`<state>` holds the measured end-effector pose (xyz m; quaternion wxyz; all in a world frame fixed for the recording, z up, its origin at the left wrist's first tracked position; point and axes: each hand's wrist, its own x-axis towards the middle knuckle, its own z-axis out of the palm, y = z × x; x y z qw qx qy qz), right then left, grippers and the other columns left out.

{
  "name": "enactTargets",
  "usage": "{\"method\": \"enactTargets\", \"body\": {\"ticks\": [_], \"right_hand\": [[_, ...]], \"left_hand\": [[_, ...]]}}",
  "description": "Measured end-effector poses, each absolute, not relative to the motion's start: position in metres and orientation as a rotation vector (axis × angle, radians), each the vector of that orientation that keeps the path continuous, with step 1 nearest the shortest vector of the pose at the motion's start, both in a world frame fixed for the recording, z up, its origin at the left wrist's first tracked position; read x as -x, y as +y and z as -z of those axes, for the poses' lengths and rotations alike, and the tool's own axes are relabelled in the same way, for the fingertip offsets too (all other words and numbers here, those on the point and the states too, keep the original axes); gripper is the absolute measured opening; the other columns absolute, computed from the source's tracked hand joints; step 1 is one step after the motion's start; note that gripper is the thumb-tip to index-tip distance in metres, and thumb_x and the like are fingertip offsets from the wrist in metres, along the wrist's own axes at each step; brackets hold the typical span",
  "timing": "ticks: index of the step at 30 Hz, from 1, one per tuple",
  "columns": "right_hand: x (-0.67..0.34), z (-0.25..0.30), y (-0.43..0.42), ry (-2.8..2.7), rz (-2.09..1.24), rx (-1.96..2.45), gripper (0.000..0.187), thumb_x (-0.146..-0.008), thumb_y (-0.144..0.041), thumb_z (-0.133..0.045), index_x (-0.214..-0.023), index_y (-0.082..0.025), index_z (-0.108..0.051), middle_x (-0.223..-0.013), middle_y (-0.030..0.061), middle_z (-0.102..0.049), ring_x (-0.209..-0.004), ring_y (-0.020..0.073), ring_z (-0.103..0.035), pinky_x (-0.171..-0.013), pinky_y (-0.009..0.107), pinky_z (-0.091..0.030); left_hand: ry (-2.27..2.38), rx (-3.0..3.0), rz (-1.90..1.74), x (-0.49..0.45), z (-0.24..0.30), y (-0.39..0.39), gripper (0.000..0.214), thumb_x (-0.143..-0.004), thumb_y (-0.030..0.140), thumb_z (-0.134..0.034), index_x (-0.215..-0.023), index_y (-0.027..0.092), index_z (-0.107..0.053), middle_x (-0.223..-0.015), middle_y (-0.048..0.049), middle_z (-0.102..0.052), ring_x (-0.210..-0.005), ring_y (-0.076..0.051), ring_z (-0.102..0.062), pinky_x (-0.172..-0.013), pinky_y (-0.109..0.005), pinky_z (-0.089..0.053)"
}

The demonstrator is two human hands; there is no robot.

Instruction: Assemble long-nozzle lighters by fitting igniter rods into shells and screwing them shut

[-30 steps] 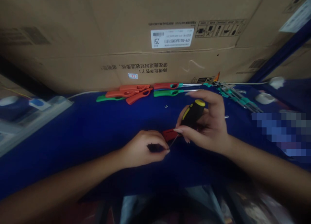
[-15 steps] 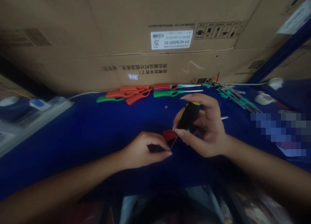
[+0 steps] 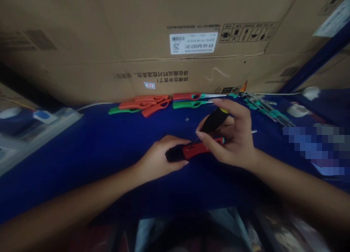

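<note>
My left hand point(image 3: 155, 159) curves around the dark end of a red long-nosed lighter point(image 3: 201, 148), thumb below and fingers above it. The lighter lies across the blue surface. Its metal tube tip point(image 3: 254, 131) shows beyond my right hand. In my right hand point(image 3: 235, 135) is a screwdriver point(image 3: 214, 120) with a black and yellow handle, tilted over the lighter. The thin shaft points down and left toward the lighter's upper side near my left fingertips. Whether its tip touches the lighter, I cannot tell. Several tiny metal pieces, perhaps screws point(image 3: 187, 119), lie behind my hands.
Orange lighter handles point(image 3: 149, 102) and a green one point(image 3: 124, 111) lie at the back. Beside them are red point(image 3: 186, 96) and green point(image 3: 187, 105) lighters with metal tubes. Metal tubes with teal parts point(image 3: 268, 109) are heaped at right. A cardboard box point(image 3: 123, 47) stands behind.
My left fingers have parted from a pinch near the screwdriver's tip and now reach around the lighter's end. The screwdriver has risen slightly, and more of the red lighter shows.
</note>
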<state>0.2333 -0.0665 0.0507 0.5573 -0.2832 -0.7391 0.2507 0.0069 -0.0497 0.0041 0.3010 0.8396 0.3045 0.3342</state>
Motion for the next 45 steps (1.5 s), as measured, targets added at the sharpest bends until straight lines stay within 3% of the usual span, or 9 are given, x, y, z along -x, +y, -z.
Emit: {"method": "enactTargets", "body": {"ticks": [3,11,17,25,41,45], "right_hand": [[-0.234,-0.046,-0.066,-1.779,-0.565,0.678,0.072,-0.077,-0.008,-0.076,-0.135,-0.037,-0.045,-0.142,0.0053,-0.056,-0.085,0.0184,-0.072,-0.066,0.034,-0.064],[-0.234,-0.046,-0.066,-1.815,-0.525,0.633,0.076,-0.080,-0.006,-0.073,-0.141,-0.038,-0.040,-0.144,0.0062,-0.053,-0.086,0.0174,-0.071,-0.063,0.032,-0.064],[-0.235,-0.041,-0.059,-1.891,-0.402,0.526,0.082,-0.079,-0.004,-0.072,-0.148,-0.030,-0.036,-0.142,0.0126,-0.054,-0.080,0.0161,-0.071,-0.059,0.029,-0.064],[-0.235,-0.038,-0.057,-1.910,-0.409,0.541,0.084,-0.080,-0.004,-0.071,-0.150,-0.032,-0.034,-0.144,0.0135,-0.052,-0.082,0.0152,-0.071,-0.061,0.028,-0.064],[-0.243,-0.054,-0.058,-2.070,-0.465,0.573,0.066,-0.088,-0.009,-0.061,-0.147,-0.026,-0.038,-0.132,0.0104,-0.060,-0.090,0.0168,-0.069,-0.071,0.029,-0.061],[-0.247,-0.053,-0.050,-2.039,-0.198,0.658,0.060,-0.086,-0.020,-0.071,-0.140,-0.029,-0.046,-0.132,0.0077,-0.060,-0.072,0.0135,-0.066,-0.057,0.026,-0.058]], "left_hand": [[0.799,-2.262,-0.868,-0.007,-0.003,-0.050,0.047,-0.078,0.023,-0.081,-0.123,0.022,-0.066,-0.119,-0.0083,-0.072,-0.111,-0.024,-0.067,-0.101,-0.042,-0.052],[0.798,-2.269,-0.863,-0.008,-0.001,-0.049,0.044,-0.081,0.024,-0.079,-0.123,0.022,-0.067,-0.120,-0.0087,-0.072,-0.110,-0.024,-0.068,-0.100,-0.041,-0.053],[0.805,-2.299,-0.849,-0.008,-0.002,-0.049,0.041,-0.082,0.022,-0.079,-0.121,0.019,-0.068,-0.118,-0.0081,-0.073,-0.109,-0.022,-0.068,-0.099,-0.039,-0.053],[0.805,-2.308,-0.835,-0.010,-0.004,-0.050,0.039,-0.082,0.022,-0.079,-0.119,0.019,-0.068,-0.117,-0.0078,-0.073,-0.108,-0.021,-0.068,-0.098,-0.037,-0.052],[0.909,-2.294,-0.730,-0.036,-0.011,-0.052,0.030,-0.082,0.019,-0.072,-0.112,0.019,-0.069,-0.105,-0.0051,-0.074,-0.096,-0.022,-0.070,-0.088,-0.035,-0.053],[0.916,-2.319,-0.706,-0.048,-0.011,-0.049,0.029,-0.077,0.014,-0.072,-0.106,0.019,-0.070,-0.097,-0.0037,-0.074,-0.089,-0.023,-0.067,-0.082,-0.035,-0.053]]}}
